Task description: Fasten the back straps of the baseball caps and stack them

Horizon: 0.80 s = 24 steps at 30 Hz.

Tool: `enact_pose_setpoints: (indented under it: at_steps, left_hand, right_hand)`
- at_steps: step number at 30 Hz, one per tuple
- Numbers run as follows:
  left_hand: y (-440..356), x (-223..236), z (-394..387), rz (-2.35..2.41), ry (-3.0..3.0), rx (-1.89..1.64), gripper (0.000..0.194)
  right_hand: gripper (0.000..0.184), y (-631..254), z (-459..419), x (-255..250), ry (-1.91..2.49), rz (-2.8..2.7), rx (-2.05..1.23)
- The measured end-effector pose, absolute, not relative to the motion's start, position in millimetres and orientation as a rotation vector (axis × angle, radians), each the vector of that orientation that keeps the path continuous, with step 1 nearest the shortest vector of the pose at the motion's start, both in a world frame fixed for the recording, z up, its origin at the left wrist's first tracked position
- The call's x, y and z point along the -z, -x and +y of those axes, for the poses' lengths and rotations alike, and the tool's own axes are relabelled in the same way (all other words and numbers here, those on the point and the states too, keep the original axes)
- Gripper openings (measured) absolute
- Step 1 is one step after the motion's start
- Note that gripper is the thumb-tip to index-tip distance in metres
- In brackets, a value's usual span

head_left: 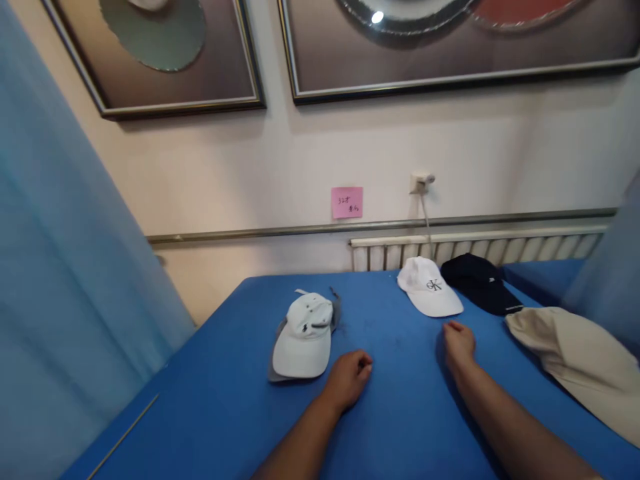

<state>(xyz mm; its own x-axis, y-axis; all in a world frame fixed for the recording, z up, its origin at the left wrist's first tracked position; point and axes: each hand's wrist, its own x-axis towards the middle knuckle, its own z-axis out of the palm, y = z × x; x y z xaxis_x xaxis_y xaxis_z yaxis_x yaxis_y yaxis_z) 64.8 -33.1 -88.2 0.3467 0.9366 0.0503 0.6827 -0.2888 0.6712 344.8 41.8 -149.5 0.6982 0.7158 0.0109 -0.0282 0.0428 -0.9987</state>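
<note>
Lower centre: pale cap tops grey cap. Right: white cap, navy cap, beige cap lie unstacked. Left hand, right hand (both empty) are loosely closed.

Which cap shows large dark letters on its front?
The white fabric cap, marked "CK", left of the dark navy fabric cap; no other cap shows such letters.

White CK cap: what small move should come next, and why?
Probably ease the right hand forward to the brim of the white CK cap: that brim lies just beyond its fingertips, no object shows in the hand, and the left hand is near the pale cap atop a gray cap.
</note>
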Motion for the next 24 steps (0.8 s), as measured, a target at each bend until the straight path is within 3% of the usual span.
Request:
enact_pose_setpoints:
  at_steps: [4, 10, 14, 19, 24]
  left_hand:
    - [-64.6, 92.0, -34.2, 1.408, -2.063, -0.704, 0.020]
    - [-28.0, 69.1, -22.4, 1.952, -2.141, -1.460, 0.030]
    - [0.9, 58.8, -15.7, 2.471, -1.974, -1.304, 0.048]
    - [13.7, 62.0, -9.4, 2.507, -2.041, -0.921, 0.021]
    - [13.1, 56.0, -9.3, 2.145, -2.362, -1.337, 0.021]
  right_hand:
    - [0.029, -329.0, 11.5, 155.3, 1.527, -0.612, -0.680]
    - [0.029, -312.9, -5.6, 155.5, 1.499, -0.830, -0.729]
    - [0.027, -310.0, -2.8, 161.1, 1.441, -0.939, -0.755]
    - [0.025, -309.4, 0.2, 162.9, 1.372, -0.987, -0.842]
    - [0.020, -306.5, 0.6, 156.9, 1.330, -0.974, -0.874]
